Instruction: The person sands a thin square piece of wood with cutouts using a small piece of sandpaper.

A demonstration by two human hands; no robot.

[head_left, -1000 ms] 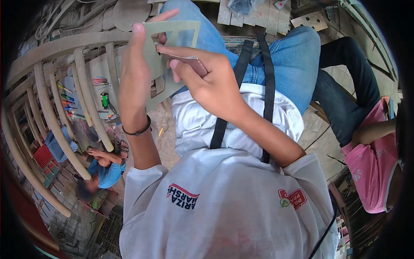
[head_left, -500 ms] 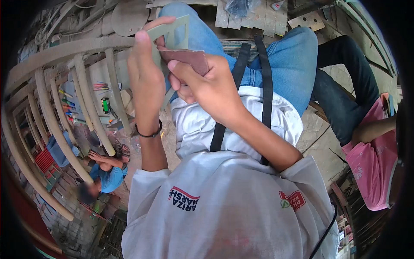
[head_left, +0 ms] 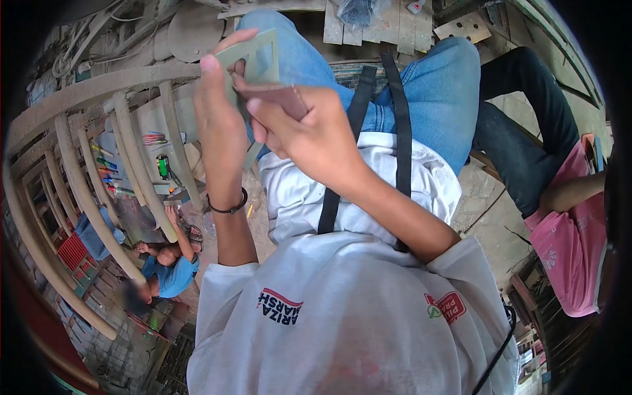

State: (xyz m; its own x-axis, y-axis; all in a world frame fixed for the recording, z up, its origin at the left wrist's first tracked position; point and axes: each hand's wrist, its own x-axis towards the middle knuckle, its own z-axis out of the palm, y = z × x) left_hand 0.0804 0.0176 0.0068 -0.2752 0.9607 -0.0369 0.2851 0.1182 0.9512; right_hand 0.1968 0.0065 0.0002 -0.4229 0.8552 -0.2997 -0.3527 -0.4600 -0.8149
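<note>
My left hand (head_left: 220,125), with a dark band at the wrist, holds up a thin pale green flat piece (head_left: 270,74) with rectangular openings, above my left thigh. One of its fingers stretches along the top of the piece. My right hand (head_left: 306,128) pinches a folded reddish-brown sheet (head_left: 284,99), which looks like sandpaper, between thumb and fingers. The sheet's left end meets the piece near its lower part; the exact contact is blurred and partly covered by fingers.
A curved wooden slatted rail (head_left: 85,95) stands at the left. Beyond it a person in blue (head_left: 174,273) crouches near pens and small items. Another person in pink (head_left: 566,257) sits at the right. Wooden slats (head_left: 378,33) with a plastic bag lie at the top.
Both hands, the green piece and the brown sheet have shifted slightly left. The sheet's angle has changed a little. The person in blue has moved their arms.
</note>
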